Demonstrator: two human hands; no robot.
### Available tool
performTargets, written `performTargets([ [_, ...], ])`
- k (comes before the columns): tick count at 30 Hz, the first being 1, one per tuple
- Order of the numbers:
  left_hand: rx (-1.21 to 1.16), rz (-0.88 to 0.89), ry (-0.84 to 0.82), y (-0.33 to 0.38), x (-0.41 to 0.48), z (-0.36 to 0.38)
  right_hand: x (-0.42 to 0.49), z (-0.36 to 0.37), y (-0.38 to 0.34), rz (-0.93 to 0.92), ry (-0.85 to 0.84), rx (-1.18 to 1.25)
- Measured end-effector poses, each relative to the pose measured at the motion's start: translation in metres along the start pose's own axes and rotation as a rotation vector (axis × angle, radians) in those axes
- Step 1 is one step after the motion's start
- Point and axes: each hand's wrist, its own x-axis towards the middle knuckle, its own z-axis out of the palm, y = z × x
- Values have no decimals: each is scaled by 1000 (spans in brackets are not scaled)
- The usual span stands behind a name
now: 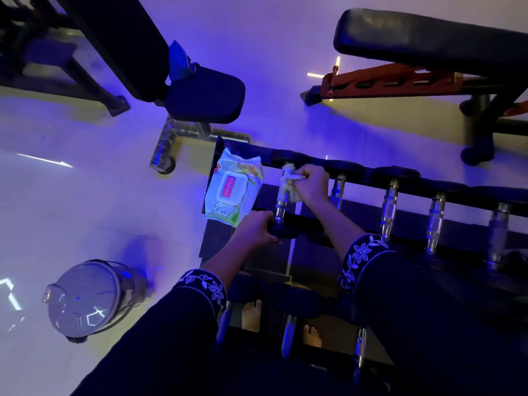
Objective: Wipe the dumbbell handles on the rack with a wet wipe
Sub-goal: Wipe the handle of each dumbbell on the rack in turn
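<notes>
A dark dumbbell rack [368, 181] runs from the centre to the right, holding several dumbbells with chrome handles. My right hand [310, 184] grips a crumpled white wet wipe [288, 181] wrapped round the far part of the leftmost dumbbell's handle [281, 207]. My left hand [255, 228] grips that dumbbell's near black head [283, 231]. A pack of wet wipes [234, 187], white and green with a pink lid, lies on the rack's left end. Further handles [388, 207] stand to the right, untouched.
A steel pedal bin [85, 298] stands on the floor at lower left. A black padded bench [200, 92] is behind the rack, and another bench with an orange frame [400, 81] at upper right. A lower rack tier with dumbbells [288, 332] and my bare feet lie below.
</notes>
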Motion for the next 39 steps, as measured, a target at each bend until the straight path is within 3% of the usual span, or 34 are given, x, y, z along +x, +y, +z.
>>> performTargets([
  [6,13,6,-7,-1,4,-1,-52,10,36,-10,-168,-54],
  [16,6,-43,-12,3,1,-3,4,14,7,-26,52,-19],
  [23,12,-65,-25,3,4,-3,-64,20,34,-153,-68,-108],
  [31,-7,-94,-37,6,4,-7,-13,19,11,1,85,62],
  [39,-49,-105,-21,1,4,-6,-66,25,50,53,-58,72],
])
